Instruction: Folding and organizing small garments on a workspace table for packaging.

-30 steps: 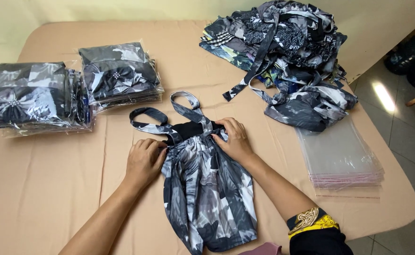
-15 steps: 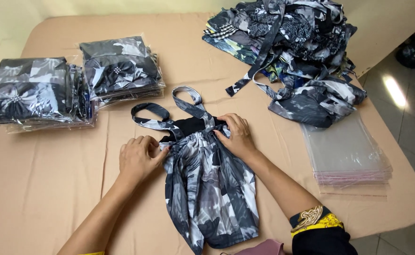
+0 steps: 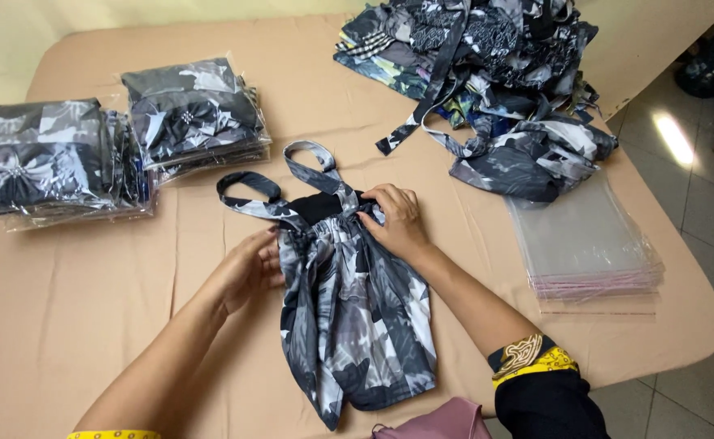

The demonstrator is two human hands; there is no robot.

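The right hand (image 3: 396, 218) lay pressed on the gathered black waistband of a grey-and-black printed garment (image 3: 357, 317), its fingers curled and pinching the bunched cloth at the right of the band. The left hand (image 3: 250, 268) rested against the garment's left edge just below the gathers, fingers loosely curved along the fabric; whether it pinched or only steadied the cloth could not be told. The garment lay flat at the middle of the tan table (image 3: 72, 325), its two straps (image 3: 292, 183) looping away on the far side. It looked thin, soft and light, likely slippery and quick to crumple, so the firmer gathered band seemed the best place to take hold. At far left sat two stacks of bagged garments (image 3: 186, 114), at far right a loose heap of printed cloth (image 3: 495, 73), and near that a pile of clear plastic bags (image 3: 585, 244).
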